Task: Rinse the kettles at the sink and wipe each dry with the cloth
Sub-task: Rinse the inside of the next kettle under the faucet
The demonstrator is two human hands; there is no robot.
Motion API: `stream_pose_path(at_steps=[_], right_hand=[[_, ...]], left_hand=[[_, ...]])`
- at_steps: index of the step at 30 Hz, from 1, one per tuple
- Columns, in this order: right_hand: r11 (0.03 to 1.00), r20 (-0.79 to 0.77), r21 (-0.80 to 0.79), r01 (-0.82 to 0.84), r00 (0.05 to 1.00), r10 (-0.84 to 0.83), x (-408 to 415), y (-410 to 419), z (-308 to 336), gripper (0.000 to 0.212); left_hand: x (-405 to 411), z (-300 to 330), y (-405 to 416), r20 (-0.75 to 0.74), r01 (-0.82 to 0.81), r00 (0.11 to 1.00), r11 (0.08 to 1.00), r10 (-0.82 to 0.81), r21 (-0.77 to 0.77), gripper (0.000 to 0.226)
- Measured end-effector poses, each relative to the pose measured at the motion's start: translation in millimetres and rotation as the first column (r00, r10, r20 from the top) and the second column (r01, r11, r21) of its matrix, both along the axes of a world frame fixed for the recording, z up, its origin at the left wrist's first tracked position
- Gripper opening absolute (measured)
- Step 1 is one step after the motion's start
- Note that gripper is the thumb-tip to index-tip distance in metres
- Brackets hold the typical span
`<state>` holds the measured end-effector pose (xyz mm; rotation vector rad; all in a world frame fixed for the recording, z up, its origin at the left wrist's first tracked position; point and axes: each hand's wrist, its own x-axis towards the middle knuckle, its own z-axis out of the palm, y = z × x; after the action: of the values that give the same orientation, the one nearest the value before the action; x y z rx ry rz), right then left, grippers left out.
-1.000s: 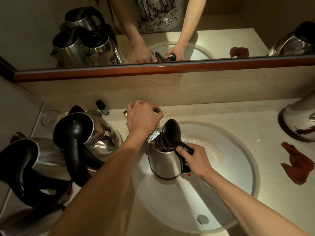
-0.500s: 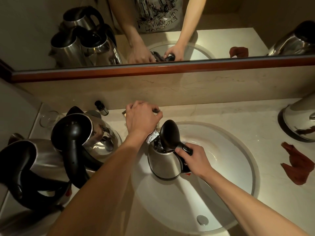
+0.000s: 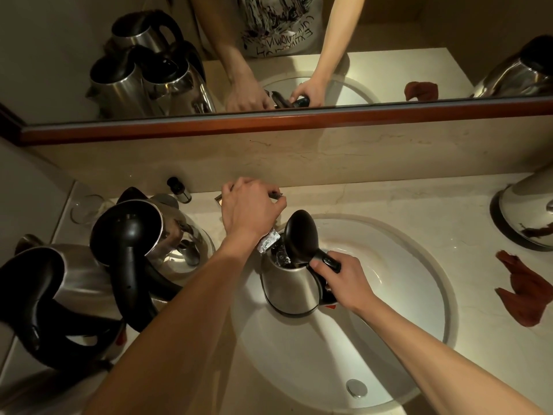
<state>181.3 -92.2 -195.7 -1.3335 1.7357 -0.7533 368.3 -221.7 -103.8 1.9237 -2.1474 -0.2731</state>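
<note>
Right hand (image 3: 348, 281) gripping black handle of kettle (image 3: 288, 287), holding it lid-up inside sink (image 3: 404, 339). Left hand (image 3: 250, 209) curling over tap just behind kettle. Cloth (image 3: 523, 293) lying on worktop (image 3: 419, 202), well right. No legible labels.

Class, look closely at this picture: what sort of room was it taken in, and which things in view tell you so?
Probably a hotel bathroom. A round white basin is set into a marble-look counter under a wood-framed wall mirror, and a small toiletry bottle stands by the wall. The several matching steel kettles suggest housekeeping.
</note>
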Motion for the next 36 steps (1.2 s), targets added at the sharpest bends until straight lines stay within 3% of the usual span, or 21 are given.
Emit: stream_pose_path(at_steps=[36], right_hand=[[0.999, 0.031, 0.028, -0.016, 0.999, 0.015, -0.4, -1.8, 1.6, 0.066]], left_hand=[[0.0, 1.6, 0.7, -0.002, -0.003, 1.000, 1.000, 0.003, 0.006, 0.028]])
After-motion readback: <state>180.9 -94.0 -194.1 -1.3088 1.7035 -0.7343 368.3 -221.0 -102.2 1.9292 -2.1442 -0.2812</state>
